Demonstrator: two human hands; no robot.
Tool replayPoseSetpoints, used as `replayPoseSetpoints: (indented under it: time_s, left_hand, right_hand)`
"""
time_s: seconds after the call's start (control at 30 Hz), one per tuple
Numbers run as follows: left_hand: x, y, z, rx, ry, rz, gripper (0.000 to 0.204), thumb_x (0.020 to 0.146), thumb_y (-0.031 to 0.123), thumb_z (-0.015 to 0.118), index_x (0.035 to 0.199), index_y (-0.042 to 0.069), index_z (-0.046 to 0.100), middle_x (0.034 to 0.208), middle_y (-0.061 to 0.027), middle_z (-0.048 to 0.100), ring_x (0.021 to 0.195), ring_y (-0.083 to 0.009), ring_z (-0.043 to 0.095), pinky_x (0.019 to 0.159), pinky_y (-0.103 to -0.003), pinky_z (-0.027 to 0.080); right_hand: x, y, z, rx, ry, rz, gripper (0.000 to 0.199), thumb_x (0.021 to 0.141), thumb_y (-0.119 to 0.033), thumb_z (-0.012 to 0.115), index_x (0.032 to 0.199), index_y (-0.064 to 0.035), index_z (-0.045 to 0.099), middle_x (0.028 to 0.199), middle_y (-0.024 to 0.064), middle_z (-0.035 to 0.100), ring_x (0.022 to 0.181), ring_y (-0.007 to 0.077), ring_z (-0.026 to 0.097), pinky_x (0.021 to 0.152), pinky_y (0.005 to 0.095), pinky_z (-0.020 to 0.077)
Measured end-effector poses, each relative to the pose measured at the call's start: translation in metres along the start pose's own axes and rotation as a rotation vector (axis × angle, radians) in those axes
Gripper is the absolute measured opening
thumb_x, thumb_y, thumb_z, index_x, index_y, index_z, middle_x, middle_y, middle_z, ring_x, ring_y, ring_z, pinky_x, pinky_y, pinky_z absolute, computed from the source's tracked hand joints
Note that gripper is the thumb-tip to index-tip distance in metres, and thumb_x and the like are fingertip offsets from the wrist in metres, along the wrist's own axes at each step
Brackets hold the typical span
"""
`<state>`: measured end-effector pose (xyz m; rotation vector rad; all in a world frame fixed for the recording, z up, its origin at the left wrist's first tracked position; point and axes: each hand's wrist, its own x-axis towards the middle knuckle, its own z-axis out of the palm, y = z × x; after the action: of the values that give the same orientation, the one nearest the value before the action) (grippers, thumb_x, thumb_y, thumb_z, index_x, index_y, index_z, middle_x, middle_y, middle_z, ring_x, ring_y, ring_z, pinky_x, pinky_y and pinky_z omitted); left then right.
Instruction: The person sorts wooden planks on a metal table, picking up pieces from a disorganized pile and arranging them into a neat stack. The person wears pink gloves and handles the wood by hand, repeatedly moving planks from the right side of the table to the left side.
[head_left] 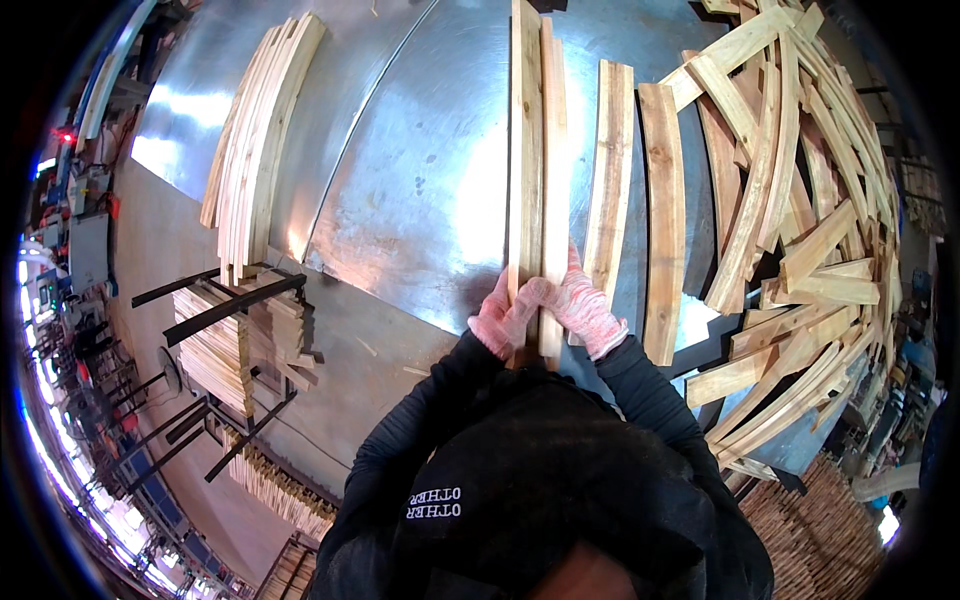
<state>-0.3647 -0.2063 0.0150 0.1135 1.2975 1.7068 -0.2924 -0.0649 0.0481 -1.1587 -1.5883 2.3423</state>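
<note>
Nearest, both gloved hands meet at the near end of a pair of long wooden slats point(533, 150) lying lengthwise on the metal bench point(420, 180). The left hand point(497, 322) has its fingers wrapped onto the left edge of the pair; the right hand point(585, 308) has its fingers closed over the right edge, so the two slats are pressed together side by side.

Judged step: squaring up and gripping the pair at its near end. The next move calls for an even hold from both sides, so neither slat slides against the other.

Just right of the pair lie two single slats point(640, 200), apart from each other. Farther right is a loose heap of slats point(800, 220). At far left, a neat bundle of slats point(255, 140) rests on the bench.
</note>
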Motion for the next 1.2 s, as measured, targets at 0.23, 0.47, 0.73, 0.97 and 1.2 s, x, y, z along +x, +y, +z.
replayPoseSetpoints:
  time_s: [0.23,0.47,0.73,0.97,1.2]
  left_hand:
    - [-0.016,0.063,-0.007,-0.416,-0.155,-0.283,0.064,0.094,0.033,0.063,0.144,0.001,0.039,0.123,-0.0139,0.059,0.109,-0.0252,0.06,0.093,-0.042,0.053]
    - [-0.013,0.025,-0.06,-0.102,-0.063,-0.124,0.063,0.09,0.039,0.069,0.136,0.002,0.046,0.115,-0.012,0.06,0.098,-0.0236,0.061,0.085,-0.041,0.055]
    - [-0.01,-0.01,-0.064,-0.007,0.085,-0.059,0.046,0.095,0.016,0.058,0.138,0.004,0.047,0.107,-0.0046,0.06,0.091,-0.0155,0.058,0.08,-0.031,0.051]
    - [-0.016,0.002,-0.061,0.152,0.2,0.047,0.049,0.095,0.015,0.059,0.141,0.004,0.046,0.112,-0.0016,0.062,0.092,-0.0099,0.057,0.082,-0.025,0.048]
    - [-0.012,0.009,-0.082,0.338,0.159,-0.131,0.045,0.092,0.016,0.064,0.133,0.004,0.052,0.101,-0.0073,0.068,0.091,-0.0168,0.062,0.083,-0.032,0.052]
  right_hand:
    - [-0.002,-0.007,-0.057,0.821,-0.435,0.234,0.066,0.078,-0.019,0.079,0.133,0.0045,0.051,0.115,0.0152,0.063,0.099,0.0266,0.066,0.089,0.0424,0.0567]
    - [0.032,-0.086,-0.059,0.688,-0.515,-0.006,0.07,0.083,-0.024,0.078,0.138,0.0038,0.045,0.121,0.0144,0.061,0.101,0.0265,0.067,0.09,0.0464,0.0568]
    - [0.207,-0.339,-0.042,-0.653,0.277,-0.642,0.062,0.094,-0.049,0.056,0.132,0.0009,0.052,0.12,0.0151,0.066,0.108,0.0278,0.063,0.095,0.0372,0.0464]
    - [0.082,-0.088,-0.102,-1.245,0.616,-0.127,0.098,0.083,-0.045,0.07,0.154,-0.0004,0.02,0.146,0.0302,0.04,0.135,0.0433,0.041,0.112,0.0491,0.0351]
    - [0.027,-0.017,-0.138,-1.235,0.759,0.037,0.101,0.078,-0.041,0.075,0.156,-0.0111,0.017,0.133,0.0248,0.05,0.121,0.0426,0.051,0.101,0.0477,0.0444]
